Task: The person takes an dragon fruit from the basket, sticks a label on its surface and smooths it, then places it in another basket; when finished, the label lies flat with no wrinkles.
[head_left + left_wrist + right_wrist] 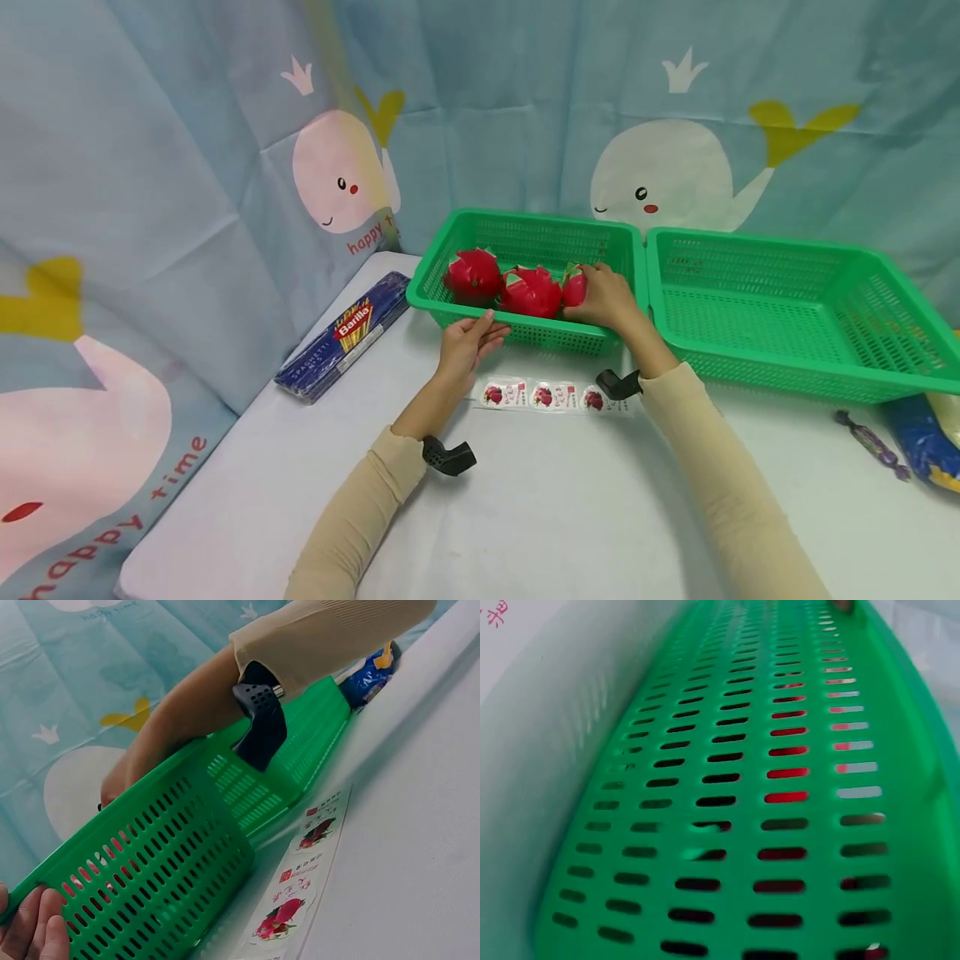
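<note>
Three red dragon fruits lie in a row inside the left green basket: one at the left, a middle dragon fruit and a right dragon fruit. My right hand reaches over the front rim and grips the right one, its fingers partly hidden. At the front rim, my left hand pinches the basket's edge; in the left wrist view its fingers curl at that rim. Red skin shows through the basket slots in the right wrist view, where the right hand is mostly hidden.
A second green basket adjoins on the right. Before the left basket lies a strip of dragon fruit stickers. A blue Barilla spaghetti pack is at the left; a purple wrapped candy and a blue packet lie far right.
</note>
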`<state>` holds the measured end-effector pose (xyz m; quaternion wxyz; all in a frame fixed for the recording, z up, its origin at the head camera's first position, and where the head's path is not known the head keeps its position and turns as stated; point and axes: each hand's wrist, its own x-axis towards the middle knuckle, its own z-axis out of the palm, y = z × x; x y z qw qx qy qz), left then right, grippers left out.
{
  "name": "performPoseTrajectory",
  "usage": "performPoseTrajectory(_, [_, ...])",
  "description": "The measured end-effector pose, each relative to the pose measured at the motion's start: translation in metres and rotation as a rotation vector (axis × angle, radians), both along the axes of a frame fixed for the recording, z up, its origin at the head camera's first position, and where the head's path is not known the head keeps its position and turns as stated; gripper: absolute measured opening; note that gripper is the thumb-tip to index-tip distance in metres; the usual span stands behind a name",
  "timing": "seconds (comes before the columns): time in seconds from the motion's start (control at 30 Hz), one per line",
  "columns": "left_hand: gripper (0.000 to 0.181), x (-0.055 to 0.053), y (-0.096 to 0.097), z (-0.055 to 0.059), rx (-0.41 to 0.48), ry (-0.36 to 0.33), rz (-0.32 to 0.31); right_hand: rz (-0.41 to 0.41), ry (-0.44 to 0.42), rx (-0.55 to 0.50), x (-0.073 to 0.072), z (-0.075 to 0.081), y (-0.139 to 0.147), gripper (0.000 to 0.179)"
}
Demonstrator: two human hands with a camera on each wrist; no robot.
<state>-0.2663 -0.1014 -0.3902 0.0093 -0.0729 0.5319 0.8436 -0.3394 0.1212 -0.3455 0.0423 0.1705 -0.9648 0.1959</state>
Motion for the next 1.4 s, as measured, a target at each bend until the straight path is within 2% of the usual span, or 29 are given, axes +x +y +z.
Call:
performPoseTrajectory(0.2, [0.029, 0.002, 0.002, 0.000, -0.001, -0.010, 0.012, 0.062, 0.131, -0.175, 0.005, 0.004, 0.012, 0.064])
performPoseTrajectory(0.33, [0.024, 0.001, 0.001, 0.000, 0.016, 0.003, 0.008, 0.095, 0.141, -0.297, 0.008, 0.012, 0.018, 0.062])
performPoseTrajectory(0.43, [0.022, 0.000, 0.001, 0.000, 0.030, 0.002, 0.002, 0.084, 0.153, -0.362, 0.014, 0.021, 0.024, 0.064])
performPoseTrajectory(0.53, [0.020, 0.000, 0.002, 0.002, 0.040, 0.008, -0.015, 0.053, 0.207, -0.414, 0.028, 0.031, 0.032, 0.065])
performPoseTrajectory(0.63, [0.018, 0.000, 0.000, 0.003, 0.055, 0.013, -0.028, 0.046, 0.247, -0.462, 0.048, 0.042, 0.041, 0.066])
performPoseTrajectory(0.77, [0.015, 0.000, -0.004, 0.003, 0.074, 0.015, -0.040, 0.143, 0.268, -0.532, 0.082, 0.046, 0.052, 0.067])
performPoseTrajectory(0.9, [0.014, -0.001, -0.005, 0.003, 0.077, 0.001, -0.061, 0.266, 0.310, -0.527, 0.123, 0.033, 0.058, 0.072])
performPoseTrajectory(1.03, [0.013, -0.001, -0.006, 0.004, 0.063, -0.009, -0.068, 0.384, 0.348, -0.528, 0.166, 0.009, 0.056, 0.074])
performPoseTrajectory(1.13, [0.012, -0.002, -0.006, 0.004, 0.063, -0.008, -0.067, 0.500, 0.379, -0.549, 0.189, -0.011, 0.050, 0.068])
performPoseTrajectory(1.23, [0.012, -0.002, -0.006, 0.006, 0.063, 0.000, -0.071, 0.616, 0.398, -0.552, 0.200, -0.028, 0.044, 0.064])
performPoseTrajectory(1.4, [0.012, -0.002, -0.007, 0.008, 0.057, -0.008, -0.074, 0.750, 0.376, -0.465, 0.199, -0.051, 0.040, 0.065])
